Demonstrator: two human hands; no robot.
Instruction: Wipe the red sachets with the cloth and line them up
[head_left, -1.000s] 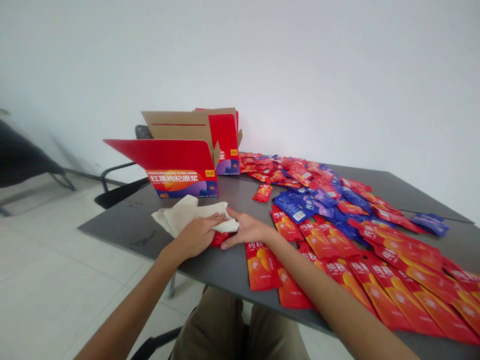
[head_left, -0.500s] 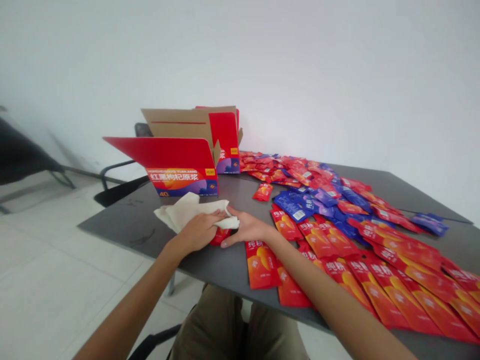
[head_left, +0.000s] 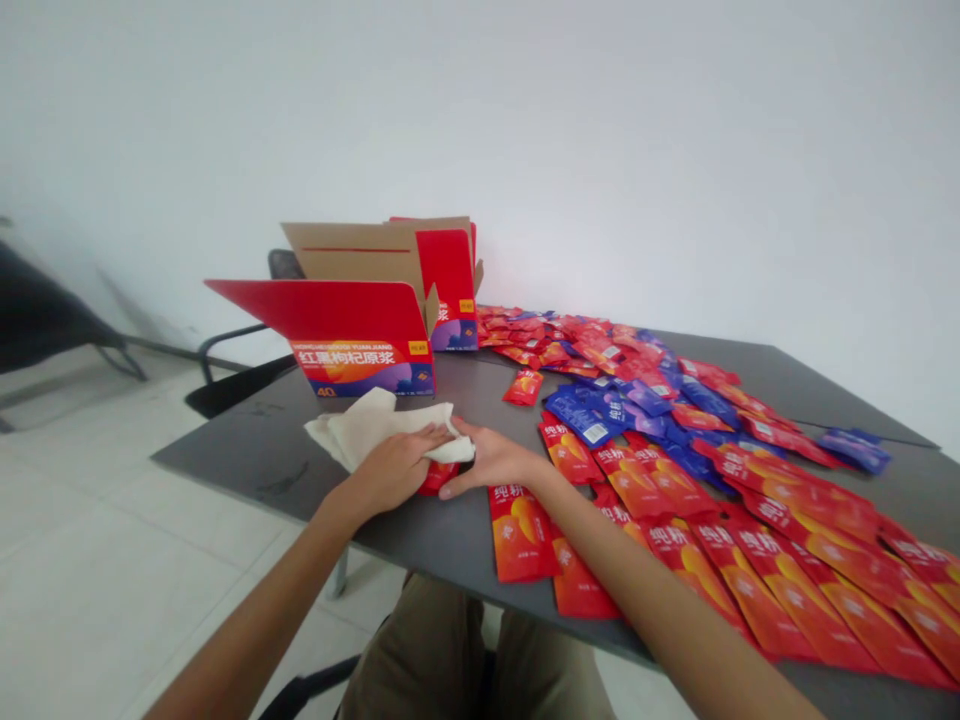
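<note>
My left hand [head_left: 394, 468] lies curled over a cream cloth [head_left: 360, 425] and a red sachet [head_left: 436, 478] on the dark grey table [head_left: 247, 450]. The sachet is mostly hidden under the hand and the cloth. My right hand [head_left: 491, 460] rests beside it, its fingers touching the cloth's edge and the sachet. Red sachets [head_left: 517, 520] and blue sachets [head_left: 592, 415] spread across the table to the right of both hands.
An open red carton [head_left: 360, 340] with raised flaps stands at the table's far left, a second one [head_left: 454, 300] behind it. A black chair [head_left: 232, 385] sits beyond the table's left edge. A lone red sachet [head_left: 523, 386] lies near the cartons.
Both hands stay on the cloth and the sachet with only slight finger shifts. The view has wobbled a little.
</note>
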